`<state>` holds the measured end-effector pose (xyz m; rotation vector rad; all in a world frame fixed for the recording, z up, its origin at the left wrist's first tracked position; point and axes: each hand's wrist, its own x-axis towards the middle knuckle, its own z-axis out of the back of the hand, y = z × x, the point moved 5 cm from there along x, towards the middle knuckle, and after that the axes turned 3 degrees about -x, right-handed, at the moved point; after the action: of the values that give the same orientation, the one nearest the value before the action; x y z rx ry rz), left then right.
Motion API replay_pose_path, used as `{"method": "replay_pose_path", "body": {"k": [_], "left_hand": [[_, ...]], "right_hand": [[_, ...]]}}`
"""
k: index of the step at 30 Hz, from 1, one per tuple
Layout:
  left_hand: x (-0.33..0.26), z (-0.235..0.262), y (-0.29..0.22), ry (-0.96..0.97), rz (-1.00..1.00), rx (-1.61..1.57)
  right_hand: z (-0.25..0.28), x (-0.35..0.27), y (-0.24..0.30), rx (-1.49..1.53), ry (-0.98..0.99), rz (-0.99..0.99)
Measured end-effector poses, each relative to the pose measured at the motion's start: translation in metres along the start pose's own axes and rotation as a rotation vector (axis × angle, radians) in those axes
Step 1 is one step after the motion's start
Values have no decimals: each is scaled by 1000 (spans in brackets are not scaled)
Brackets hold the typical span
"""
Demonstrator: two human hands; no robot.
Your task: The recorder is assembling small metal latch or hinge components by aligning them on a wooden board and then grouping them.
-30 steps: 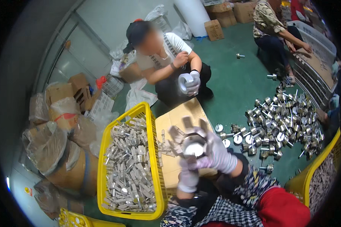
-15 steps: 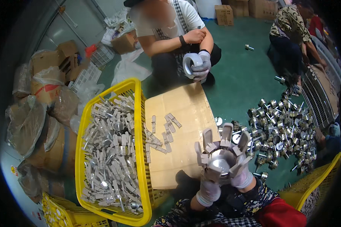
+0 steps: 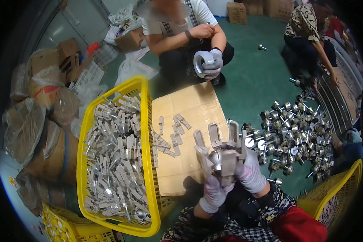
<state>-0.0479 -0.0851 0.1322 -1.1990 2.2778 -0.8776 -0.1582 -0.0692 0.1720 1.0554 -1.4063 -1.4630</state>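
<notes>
Both my gloved hands grip a metal cup-shaped piece [image 3: 216, 160] ringed with several grey-beige plastic clips that stick up like petals. My left hand [image 3: 213, 196] holds it from below and the left, fingers closed. From the right, my right hand [image 3: 251, 172] wraps its lower side, with the thumb at a clip in front. The clips hide part of the cup and some fingertips. Beyond the piece, loose grey clips [image 3: 176, 139] lie scattered on a cardboard sheet [image 3: 193, 103]. Left of the sheet, a yellow basket [image 3: 145, 121] is heaped with clips and metal parts.
On the green floor to the right lies a pile of metal parts with stems [image 3: 288, 133]. Another yellow basket [image 3: 347, 181] stands at right. A co-worker squats opposite, holding a tape roll [image 3: 202, 64]; another person bends at far right. Wrapped boxes [image 3: 48, 92] line the left.
The cup piece has moved a little left and tilted in my hands. Its open inside faced me before; now a clip and the rounded metal face me. The whole view has shifted slightly.
</notes>
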Motion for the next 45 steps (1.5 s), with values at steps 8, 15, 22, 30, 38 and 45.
{"method": "replay_pose_path", "body": {"k": [8, 15, 22, 30, 38, 45], "left_hand": [[-3, -9, -11, 48, 160, 441], [1, 19, 9, 14, -136, 122], [-2, -5, -16, -68, -8, 273], [-13, 7, -10, -66, -238, 858], [-17, 1, -25, 87, -134, 55], [-19, 2, -28, 9, -3, 257]], "right_hand": [[-15, -11, 28, 471, 111, -147], [-14, 2, 23, 68, 10, 176], [-27, -8, 15, 649, 239, -19], [-18, -1, 13, 434, 40, 143], [-27, -15, 18, 647, 224, 93], [-31, -21, 21, 548, 312, 107]]}}
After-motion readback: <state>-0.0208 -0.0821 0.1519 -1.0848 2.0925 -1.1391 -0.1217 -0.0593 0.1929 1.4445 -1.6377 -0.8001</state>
